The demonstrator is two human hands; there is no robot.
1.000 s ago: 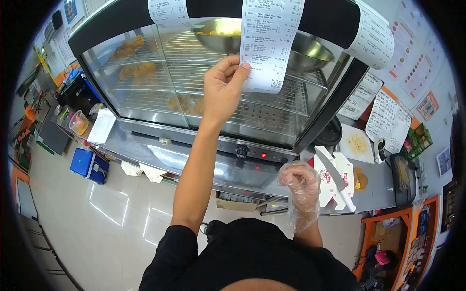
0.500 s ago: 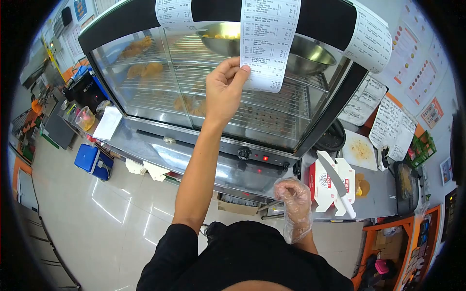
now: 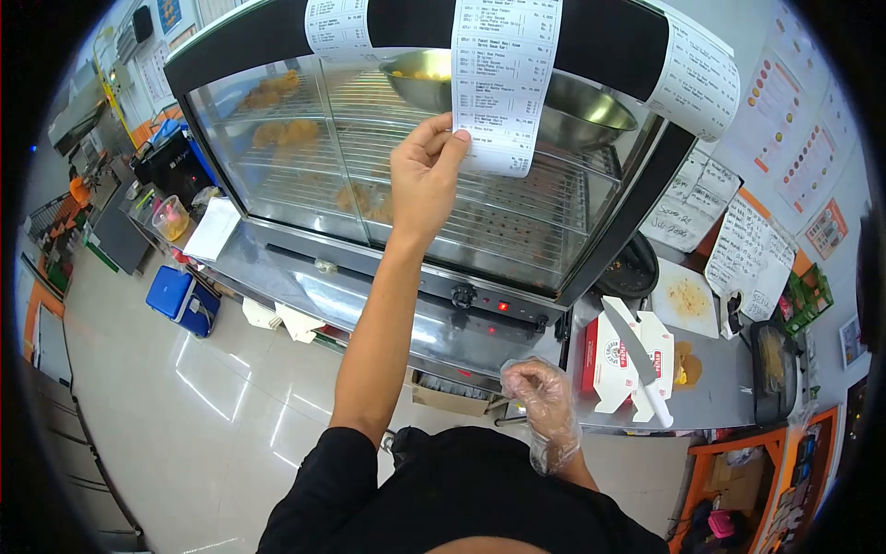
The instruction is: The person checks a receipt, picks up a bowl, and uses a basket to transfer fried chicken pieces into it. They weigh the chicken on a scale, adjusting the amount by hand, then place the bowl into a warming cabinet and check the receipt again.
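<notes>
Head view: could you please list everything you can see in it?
display warmer: one, glass and steel, centre
middle receipt: one, white, hanging from warmer top
other receipts: two, white, either side of it
bowl: one, silver, inside warmer, top
fried pieces: several, golden, on racks
box: one, white-red, right counter
knife: one, white handle, across box
cooler: one, blue, floor left
left hand: bare, pinching middle receipt
right hand: clear glove, curled, near counter

Floor (image 3: pixel 231 388): pale glossy tiles, streaked with reflected overhead light.
Wall (image 3: pixel 847 180): light grey, right side, hung with printed charts (image 3: pixel 805 148) and handwritten sheets (image 3: pixel 746 235).
Tabletop (image 3: pixel 718 406): stainless steel, stained.
Shelving (image 3: pixel 734 441): orange, beneath the tabletop.
Blue box (image 3: pixel 180 300): on the floor, left.
</notes>
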